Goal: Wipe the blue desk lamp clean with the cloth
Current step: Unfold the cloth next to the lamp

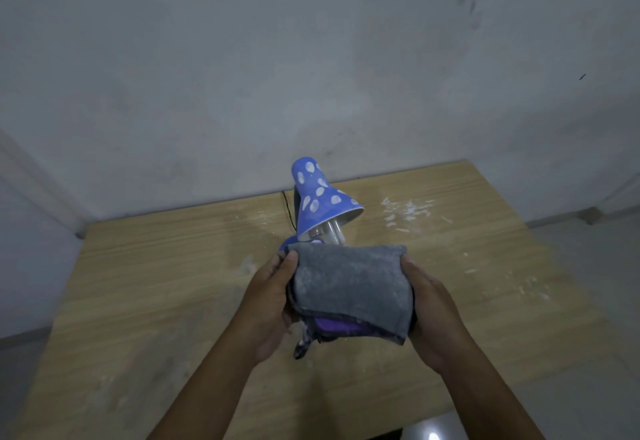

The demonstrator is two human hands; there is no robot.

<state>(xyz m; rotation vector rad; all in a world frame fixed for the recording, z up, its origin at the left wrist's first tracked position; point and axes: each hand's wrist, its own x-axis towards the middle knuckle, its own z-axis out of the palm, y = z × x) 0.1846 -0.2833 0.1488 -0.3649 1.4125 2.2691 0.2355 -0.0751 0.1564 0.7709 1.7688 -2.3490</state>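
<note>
The blue desk lamp stands at the middle back of the wooden table, its shade dotted with white spots and tilted down to the right, the bulb showing under it. In front of the lamp, above the table, a folded grey cloth with a purple underside is held between both hands. My left hand grips its left edge, thumb on top. My right hand holds its right edge. The cloth hides most of the lamp's base; only a bit of blue shows by its top left corner.
A thin black cord runs from the lamp toward the wall behind. White dusty smears lie on the table to the right of the lamp and fainter ones along the right side. The grey wall stands close behind the table's far edge.
</note>
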